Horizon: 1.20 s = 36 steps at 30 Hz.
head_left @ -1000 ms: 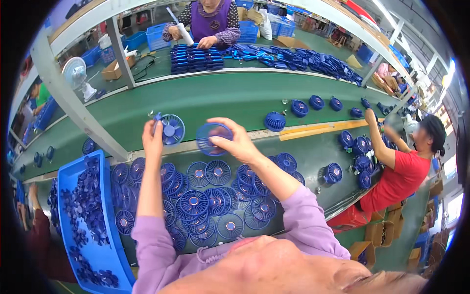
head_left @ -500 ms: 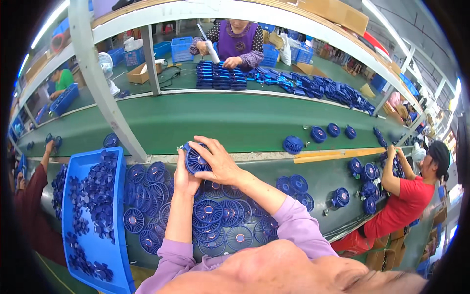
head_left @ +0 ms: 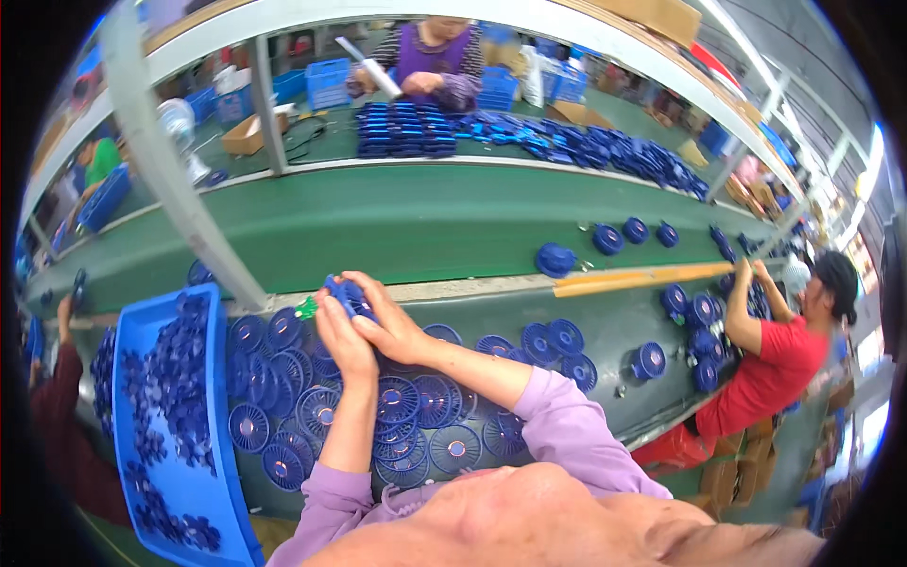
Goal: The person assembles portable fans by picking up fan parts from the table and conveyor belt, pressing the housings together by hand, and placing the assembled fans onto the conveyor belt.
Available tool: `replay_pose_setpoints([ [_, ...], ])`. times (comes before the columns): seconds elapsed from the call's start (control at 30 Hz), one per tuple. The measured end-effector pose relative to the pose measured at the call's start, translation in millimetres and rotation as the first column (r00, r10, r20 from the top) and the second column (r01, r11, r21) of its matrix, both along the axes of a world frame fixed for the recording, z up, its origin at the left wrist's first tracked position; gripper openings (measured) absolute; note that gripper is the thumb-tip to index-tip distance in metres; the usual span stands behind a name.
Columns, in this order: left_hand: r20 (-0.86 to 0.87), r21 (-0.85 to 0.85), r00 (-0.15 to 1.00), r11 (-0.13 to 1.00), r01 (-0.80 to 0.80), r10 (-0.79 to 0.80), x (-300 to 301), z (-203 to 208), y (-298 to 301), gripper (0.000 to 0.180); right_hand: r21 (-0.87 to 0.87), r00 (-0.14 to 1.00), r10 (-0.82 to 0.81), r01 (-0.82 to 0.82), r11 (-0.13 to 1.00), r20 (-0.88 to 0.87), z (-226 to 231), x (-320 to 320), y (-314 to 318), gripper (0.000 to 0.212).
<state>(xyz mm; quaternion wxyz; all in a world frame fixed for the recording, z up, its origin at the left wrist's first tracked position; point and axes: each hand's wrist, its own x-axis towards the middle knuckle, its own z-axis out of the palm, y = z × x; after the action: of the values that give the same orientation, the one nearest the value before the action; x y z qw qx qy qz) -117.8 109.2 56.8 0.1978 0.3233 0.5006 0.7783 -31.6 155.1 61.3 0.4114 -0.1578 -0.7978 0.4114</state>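
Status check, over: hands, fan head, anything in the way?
Left hand and right hand both on one blue fan head. Green part showing beside it. Loose blue grilles crowd bench around forearms.

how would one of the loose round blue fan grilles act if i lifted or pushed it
A fan grille is probably light, being mostly open gaps. Thinly ribbed, it might flex or crack if squeezed hard. Lying low and flat on the bench, it would likely slide rather than roll.

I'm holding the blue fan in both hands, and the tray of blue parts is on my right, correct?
Not quite: the head view shows the tray of blue parts on your left. The left hand and right hand do hold the fan.
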Motion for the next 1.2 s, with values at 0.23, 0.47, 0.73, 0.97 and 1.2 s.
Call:
replay_pose_setpoints([
  [0.23, -0.363, -0.374, 0.862, 0.903, 0.212, -0.353, 4.2, -48.7, 16.1, 0.048, 0.017, 0.895, -0.433, 0.434, 0.901, 0.105, -27.0, 53.6, 104.4, 0.069],
  [0.47, -0.708, -0.542, 0.316, 0.773, 0.33, -0.632, 20.5, -39.2, -5.6, 0.039, 0.397, 0.498, -0.77, 0.663, 0.635, 0.399, -44.4, 255.9, 80.3, 0.07],
  [0.73, -0.691, -0.683, 0.099, 0.692, 0.231, -0.716, 33.7, -40.6, -2.5, 0.045, 0.515, 0.253, -0.834, 0.689, 0.511, 0.49, -86.8, 304.5, -23.8, 0.078],
  [0.97, -0.726, -0.647, 0.1, 0.725, 0.235, -0.68, 36.6, -44.5, 15.9, 0.045, 0.334, 0.558, -0.669, 0.589, 0.736, 0.491, -52.5, 251.2, -1.9, 0.074],
  [1.2, -0.765, -0.595, 0.137, 0.772, 0.223, -0.629, 25.8, -22.7, 3.3, 0.048, 0.073, 0.875, -0.401, 0.397, 0.915, 0.27, -46.4, 183.6, 29.3, 0.068],
])
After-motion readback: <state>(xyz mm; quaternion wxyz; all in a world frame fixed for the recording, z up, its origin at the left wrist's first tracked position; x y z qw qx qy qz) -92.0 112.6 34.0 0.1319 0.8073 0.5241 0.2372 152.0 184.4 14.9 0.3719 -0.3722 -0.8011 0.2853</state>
